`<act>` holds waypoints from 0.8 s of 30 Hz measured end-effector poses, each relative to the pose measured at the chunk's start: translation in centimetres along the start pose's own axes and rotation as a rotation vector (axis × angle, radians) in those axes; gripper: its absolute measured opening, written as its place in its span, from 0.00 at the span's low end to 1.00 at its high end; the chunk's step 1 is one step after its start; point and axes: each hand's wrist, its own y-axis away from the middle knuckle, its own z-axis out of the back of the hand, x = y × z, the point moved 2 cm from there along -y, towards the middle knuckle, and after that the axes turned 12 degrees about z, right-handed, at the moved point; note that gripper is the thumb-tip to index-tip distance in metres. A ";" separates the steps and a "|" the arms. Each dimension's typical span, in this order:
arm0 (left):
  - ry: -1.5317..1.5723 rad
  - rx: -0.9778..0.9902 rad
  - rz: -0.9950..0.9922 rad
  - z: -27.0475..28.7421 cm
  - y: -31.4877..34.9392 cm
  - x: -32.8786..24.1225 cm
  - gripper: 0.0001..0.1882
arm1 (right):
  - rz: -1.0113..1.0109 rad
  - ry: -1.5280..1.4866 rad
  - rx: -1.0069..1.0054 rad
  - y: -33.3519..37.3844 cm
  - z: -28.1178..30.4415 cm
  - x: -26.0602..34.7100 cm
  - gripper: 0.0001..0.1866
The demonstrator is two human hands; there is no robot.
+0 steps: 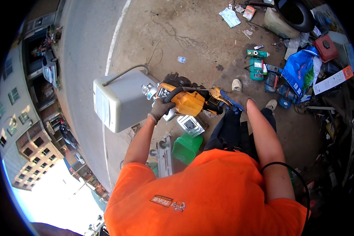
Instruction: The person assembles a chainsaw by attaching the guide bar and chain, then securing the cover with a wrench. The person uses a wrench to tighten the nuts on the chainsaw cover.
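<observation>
A yellow-and-black machine [188, 103] with a metal fitting [148, 91] at its left end is in front of me, beside a white box-shaped appliance [133, 98]. My left hand [161, 109], in a dark glove, is closed around the black hose or handle [173, 93] on the machine's near left side. At the machine's right end, my gloved right hand [240, 99] is closed on a blue-handled tool [231, 101], whose exact kind I cannot make out. An orange-yellow part [215, 93] shows just beyond those fingers, touching the machine's end.
A green bin [187, 147] and a silver boxy unit [190, 126] stand below the machine. To the right are green pumps [257, 69], a blue bag [301, 70], a red fuel can [325, 48] and piled scrap. A small plastic bottle [181, 59] lies on the ground; a road runs at left.
</observation>
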 end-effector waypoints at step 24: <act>0.205 -0.004 -0.009 0.8 -0.5 1.9 0.10 | -0.101 -0.129 0.115 1.2 0.5 -2.7 0.35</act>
